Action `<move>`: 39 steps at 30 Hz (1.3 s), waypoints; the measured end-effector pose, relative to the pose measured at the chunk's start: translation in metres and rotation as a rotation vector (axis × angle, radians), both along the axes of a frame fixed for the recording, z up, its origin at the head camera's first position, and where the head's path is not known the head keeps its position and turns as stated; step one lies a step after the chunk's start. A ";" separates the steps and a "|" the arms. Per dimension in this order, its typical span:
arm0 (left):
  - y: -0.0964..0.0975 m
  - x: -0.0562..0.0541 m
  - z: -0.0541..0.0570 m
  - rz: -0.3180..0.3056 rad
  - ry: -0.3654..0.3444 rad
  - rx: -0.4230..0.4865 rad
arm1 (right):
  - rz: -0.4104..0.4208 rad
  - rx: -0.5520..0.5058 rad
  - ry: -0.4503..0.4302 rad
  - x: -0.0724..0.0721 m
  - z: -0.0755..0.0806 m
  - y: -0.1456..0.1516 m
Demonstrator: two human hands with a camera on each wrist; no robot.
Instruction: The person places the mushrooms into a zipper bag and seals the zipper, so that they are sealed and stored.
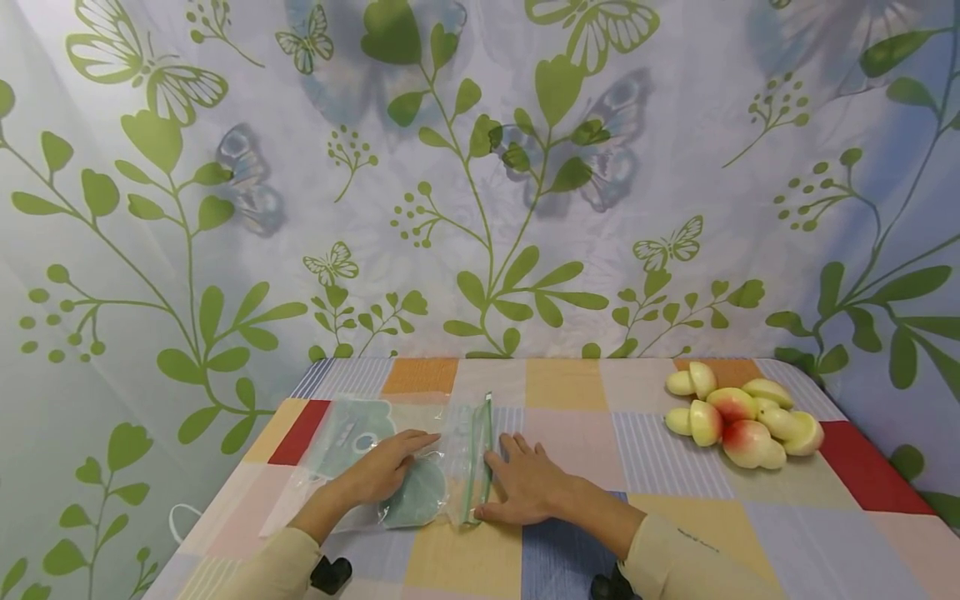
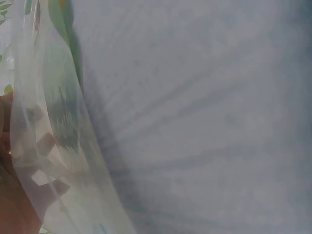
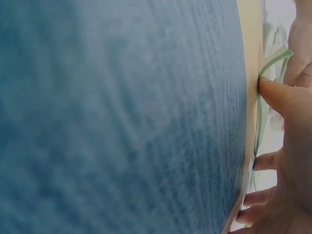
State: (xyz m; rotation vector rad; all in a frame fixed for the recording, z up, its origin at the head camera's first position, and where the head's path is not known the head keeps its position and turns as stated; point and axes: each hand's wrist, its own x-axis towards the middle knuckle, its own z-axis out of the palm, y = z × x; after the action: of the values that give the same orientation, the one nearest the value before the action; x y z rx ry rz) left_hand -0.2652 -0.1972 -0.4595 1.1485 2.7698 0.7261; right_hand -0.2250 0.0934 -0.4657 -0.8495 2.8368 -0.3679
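"How many of each?"
"One left hand (image 1: 382,468), one right hand (image 1: 531,485), one bag (image 1: 412,498) left of centre on the patchwork cloth (image 1: 570,383), roughly six overlapping mushroom-shaped pieces (image 1: 750,440) at far right."
"The bag?"
"Clear, crinkled, pale-green print, green strip (image 1: 487,421) along its right edge."
"Grips?"
"Left rests on it, fingers extended; right spreads, touching the strip. Neither clasps anything."

One Bag (image 1: 429,500), at Least Six Fruit-Like Pieces (image 1: 750,442)

Left fingers (image 1: 420,439) and right fingers (image 1: 510,448) make two sets, over and at the edge of the single bag. Well right of both, the pieces form one pile; overlaps hide their exact number. Behind the fingers come two sleeves (image 1: 690,558) and two black objects (image 1: 333,575); beneath lies one counter (image 1: 570,433).
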 end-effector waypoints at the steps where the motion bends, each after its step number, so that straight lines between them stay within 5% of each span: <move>1: 0.000 0.000 0.000 0.007 -0.001 -0.006 | -0.001 0.001 0.000 0.000 0.000 0.000; 12: 0.001 0.000 -0.003 0.063 -0.005 0.034 | -0.006 0.013 0.003 0.001 -0.002 -0.001; 24: 0.008 -0.004 -0.007 0.239 0.001 0.075 | -0.004 0.012 0.005 0.002 -0.002 -0.001; 39: 0.015 -0.002 -0.005 0.240 0.081 0.115 | -0.017 0.020 0.023 0.004 -0.002 -0.001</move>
State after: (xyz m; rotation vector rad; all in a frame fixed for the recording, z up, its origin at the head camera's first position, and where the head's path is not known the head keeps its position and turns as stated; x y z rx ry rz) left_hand -0.2673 -0.1821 -0.4648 0.8886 3.0044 0.8896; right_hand -0.2210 0.0922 -0.4672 -0.8312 2.8651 -0.3331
